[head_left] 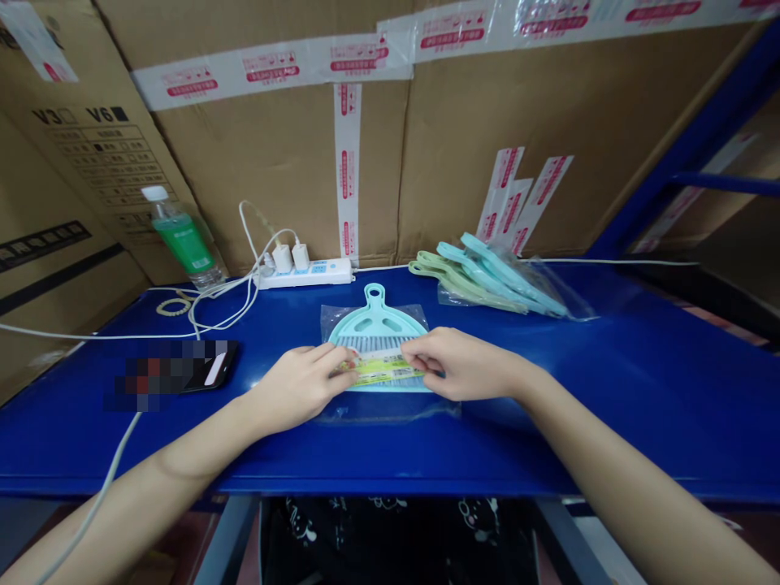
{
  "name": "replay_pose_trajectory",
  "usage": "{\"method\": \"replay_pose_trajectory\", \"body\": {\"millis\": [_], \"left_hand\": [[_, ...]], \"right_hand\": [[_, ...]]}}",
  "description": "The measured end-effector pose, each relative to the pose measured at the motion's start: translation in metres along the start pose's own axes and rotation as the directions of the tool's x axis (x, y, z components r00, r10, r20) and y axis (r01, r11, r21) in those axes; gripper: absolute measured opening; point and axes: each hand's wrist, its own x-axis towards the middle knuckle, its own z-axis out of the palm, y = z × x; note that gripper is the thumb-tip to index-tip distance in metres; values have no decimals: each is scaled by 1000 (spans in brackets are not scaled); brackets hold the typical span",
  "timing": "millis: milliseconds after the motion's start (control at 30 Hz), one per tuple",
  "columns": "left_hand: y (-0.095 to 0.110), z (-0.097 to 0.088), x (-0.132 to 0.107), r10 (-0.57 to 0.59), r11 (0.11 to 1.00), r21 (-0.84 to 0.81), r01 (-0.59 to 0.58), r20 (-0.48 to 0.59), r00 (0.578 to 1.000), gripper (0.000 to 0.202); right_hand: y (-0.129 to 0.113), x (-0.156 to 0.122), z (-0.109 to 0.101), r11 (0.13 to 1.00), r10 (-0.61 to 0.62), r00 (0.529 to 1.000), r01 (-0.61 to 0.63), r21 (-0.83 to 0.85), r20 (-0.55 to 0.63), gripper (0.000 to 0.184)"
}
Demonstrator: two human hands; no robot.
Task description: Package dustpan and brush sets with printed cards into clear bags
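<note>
A light-blue dustpan (376,310) with a small brush set into it lies flat in a clear plastic bag (390,410), its handle pointing away from me. Across its bristles stretches a yellow-green printed label (387,370) with a whitish upper edge. My left hand (308,380) pinches the label's left end, thumb below and fingers above. At the right end, my right hand (454,363) is closed in a similar pinch. Both hands rest low over the dustpan; whether the label is stuck to the bag or just above it, I cannot tell.
Several bagged dustpans (487,272), green and blue, are piled at the back right. A power strip (317,273) with chargers and white cables stands against the cardboard. Leftward are a bottle (186,244), a beaded bracelet (173,306) and a black phone (210,366) on the blue table (609,390).
</note>
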Motion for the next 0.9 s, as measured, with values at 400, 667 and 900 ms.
{"method": "replay_pose_trajectory", "body": {"millis": [400, 667, 900], "left_hand": [[0, 0, 0, -7, 1000, 3, 7, 3, 1000, 25], [1, -1, 1, -15, 1000, -5, 15, 6, 1000, 25], [1, -1, 1, -29, 999, -22, 29, 21, 999, 23]], "right_hand": [[0, -1, 0, 1000, -4, 1000, 4, 10, -5, 24], [-1, 0, 0, 1000, 10, 1000, -10, 16, 6, 24], [-1, 0, 0, 1000, 15, 1000, -15, 5, 9, 23]]}}
